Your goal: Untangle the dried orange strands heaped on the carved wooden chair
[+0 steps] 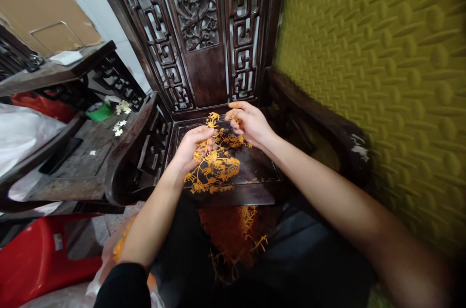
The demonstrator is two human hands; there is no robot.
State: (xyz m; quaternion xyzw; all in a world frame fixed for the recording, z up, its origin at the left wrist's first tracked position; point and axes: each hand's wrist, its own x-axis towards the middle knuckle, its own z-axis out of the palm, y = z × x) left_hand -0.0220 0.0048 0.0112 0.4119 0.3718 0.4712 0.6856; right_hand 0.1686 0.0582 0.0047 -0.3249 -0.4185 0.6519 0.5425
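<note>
My left hand point(194, 147) is closed on a thin orange branching piece point(213, 119), a cluster of small curled, flower-like ends sticking up past the thumb. Just to its right, my right hand point(251, 126) pinches a small orange bit point(235, 117) between thumb and fingers. Below both hands, a loose heap of similar orange branching pieces point(214, 167) lies on the dark wooden chair seat point(258, 167). Fingers partly hide what each hand grips, and whether the two held bits are joined I cannot tell.
Behind the seat rises a carved chair back point(207, 75). More orange strands point(249, 220) hang between my knees above a reddish surface. At left are a side table point(83, 162) with green tape point(99, 111) and white flower-shaped bits point(119, 127), and a red stool point(40, 254). A yellow-green textured wall point(374, 55) stands right.
</note>
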